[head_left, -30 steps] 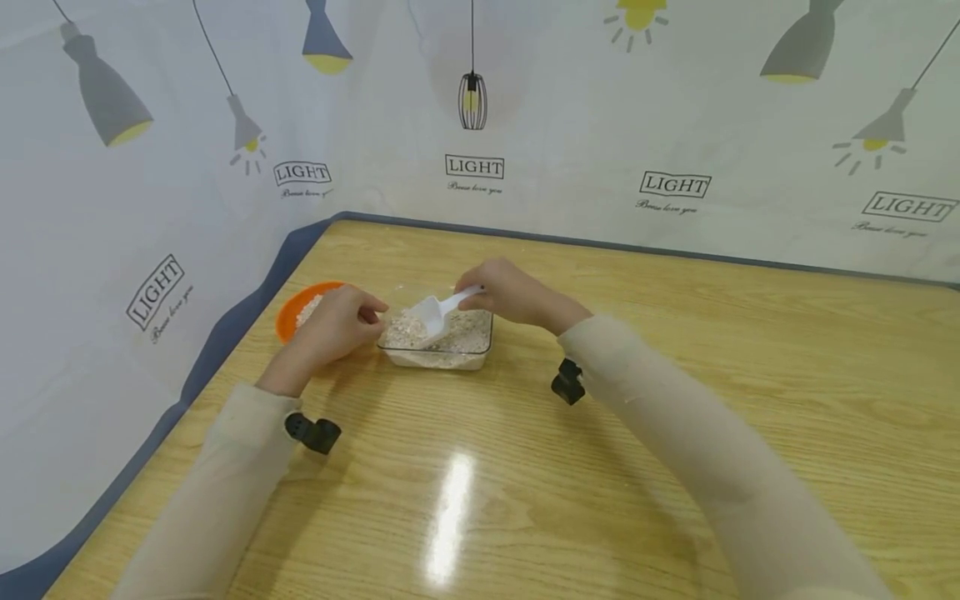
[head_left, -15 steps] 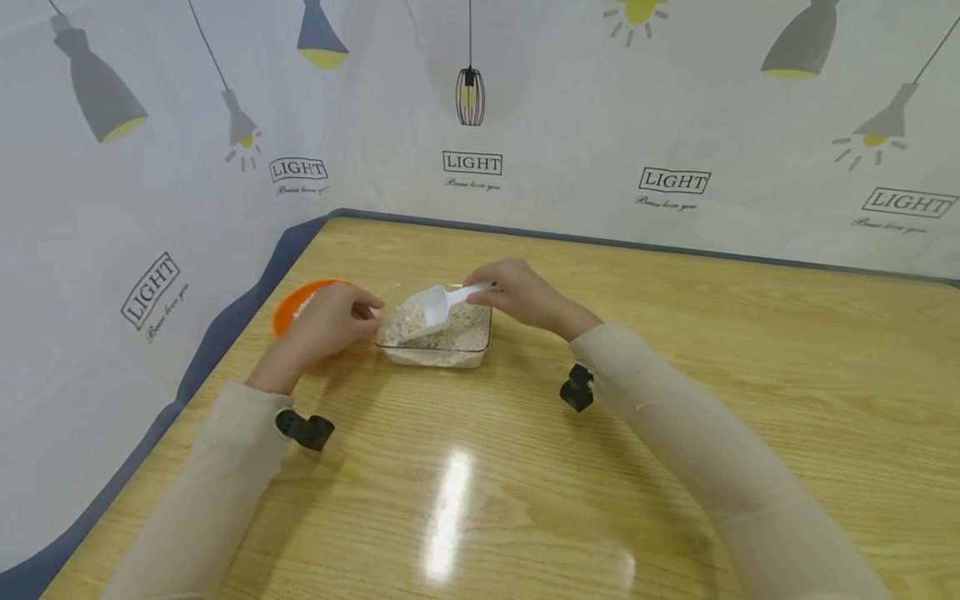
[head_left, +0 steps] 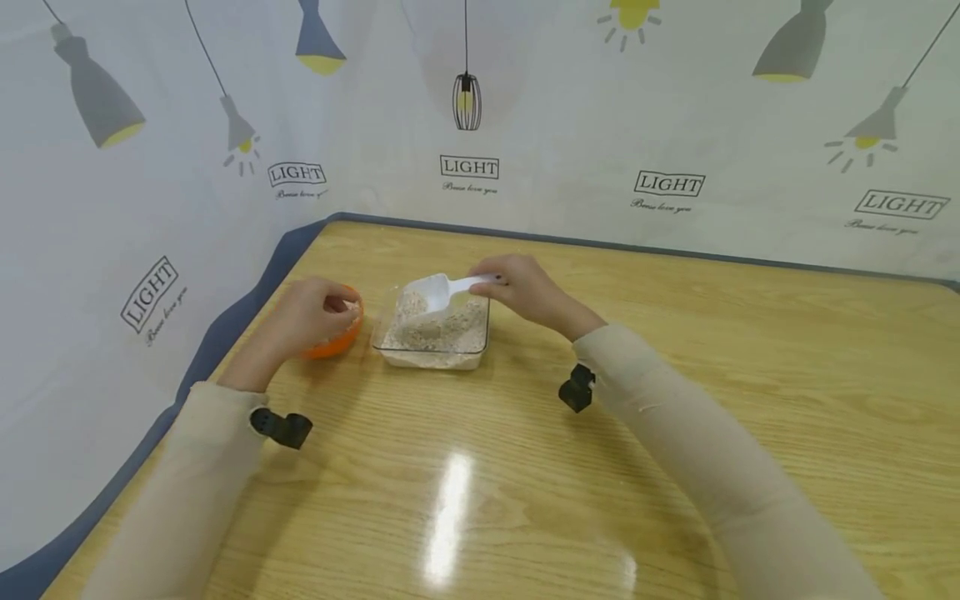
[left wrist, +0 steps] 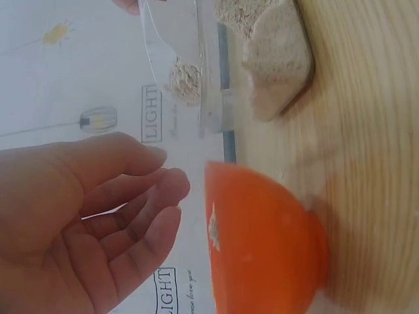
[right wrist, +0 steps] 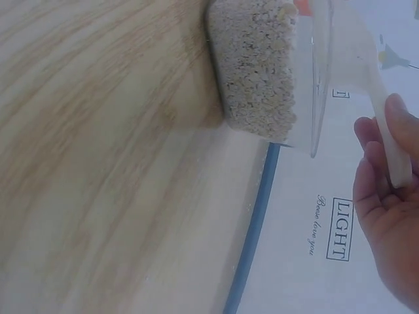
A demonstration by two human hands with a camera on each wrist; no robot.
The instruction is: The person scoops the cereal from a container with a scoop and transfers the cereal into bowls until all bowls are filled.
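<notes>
My right hand [head_left: 525, 287] pinches the handle of a white scoop [head_left: 442, 287] that carries a heap of oat flakes [left wrist: 184, 82]. The scoop hangs over a clear rectangular container [head_left: 431, 360], which holds more oats [right wrist: 255, 72]. In the right wrist view, thumb and fingers close round the scoop handle [right wrist: 389, 144]. To the left, my left hand [head_left: 300, 317] hovers at the rim of an orange bowl [head_left: 343, 340], partly covering it. The left wrist view shows its fingers loosely bent and holding nothing, beside the bowl [left wrist: 262, 242], where some pale flakes show at the rim.
Bowl and container stand close together towards the far left of a wooden table [head_left: 675, 350]. A pale curtain [head_left: 555, 125] printed with lamps hangs behind the table and along its left side. Each wrist carries a small black camera [head_left: 577, 387].
My left hand has left the container's edge and moved left to the bowl's rim. The right hand has lifted the scoop, now loaded with oats, and shifted slightly right. The bowl sits nearer the container.
</notes>
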